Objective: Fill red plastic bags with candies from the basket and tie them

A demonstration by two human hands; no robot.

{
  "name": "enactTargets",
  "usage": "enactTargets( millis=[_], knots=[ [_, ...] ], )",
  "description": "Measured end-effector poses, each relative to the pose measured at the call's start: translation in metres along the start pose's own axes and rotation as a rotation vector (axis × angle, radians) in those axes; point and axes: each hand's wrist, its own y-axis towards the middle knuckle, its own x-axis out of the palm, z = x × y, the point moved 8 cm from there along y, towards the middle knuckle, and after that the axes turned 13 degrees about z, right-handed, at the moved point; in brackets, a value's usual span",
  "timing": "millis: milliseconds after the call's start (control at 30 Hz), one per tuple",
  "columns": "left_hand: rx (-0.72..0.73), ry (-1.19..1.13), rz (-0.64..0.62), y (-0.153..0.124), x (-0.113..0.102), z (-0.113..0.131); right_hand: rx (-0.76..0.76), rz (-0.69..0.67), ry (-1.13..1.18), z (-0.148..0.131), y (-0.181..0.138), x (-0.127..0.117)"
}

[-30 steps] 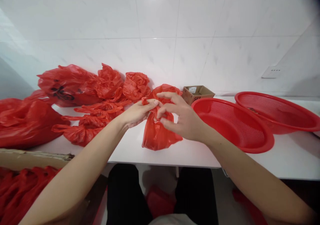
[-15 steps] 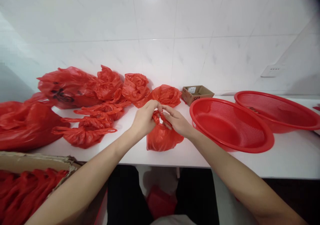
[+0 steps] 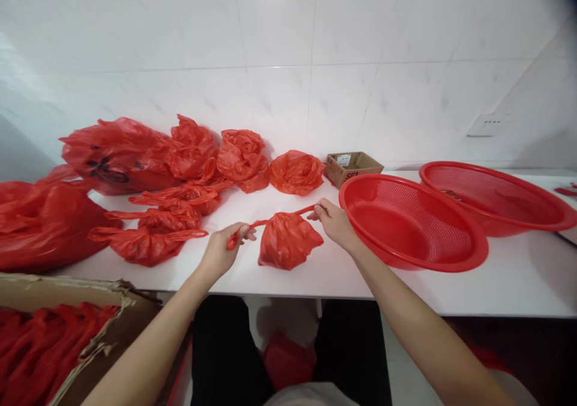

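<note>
A filled red plastic bag (image 3: 288, 244) rests on the white table in front of me, its two handles drawn out to either side. My left hand (image 3: 229, 244) is closed round the left handle, whose end sticks out below the fingers. Between the fingertips of my right hand (image 3: 329, 217) the other handle is pinched and stretched. What is inside the bag cannot be seen. To the left lie several tied red bags (image 3: 146, 244) in a row, their handles spread out.
Larger red bags (image 3: 117, 160) line the wall, with another big one (image 3: 49, 226) at far left. Two red plastic baskets (image 3: 406, 262) stand on the right. Behind them sits a small cardboard box (image 3: 351, 175). An open carton (image 3: 121, 310) at lower left holds red bags.
My hands have moved apart, from close together above the bag to either side of it. The handles are now pulled outward, and the bag's top is gathered.
</note>
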Motion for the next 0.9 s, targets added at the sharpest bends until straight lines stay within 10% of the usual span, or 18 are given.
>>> enactTargets(
  millis=[133,400,600,900],
  knots=[
    [-0.11,-0.074,0.18,-0.023,0.001,-0.031,0.101,0.02,-0.091,0.027,-0.001,0.013],
    [-0.063,-0.029,0.378,-0.012,0.045,-0.029,-0.018,0.117,-0.48,-0.007,-0.03,0.047],
    [-0.066,0.159,0.242,0.003,0.073,-0.039,-0.139,-0.045,-0.582,0.021,-0.042,0.076],
    [-0.111,0.426,0.001,0.017,0.079,-0.064,-0.097,-0.014,-0.582,0.073,-0.013,0.046]
  ],
)
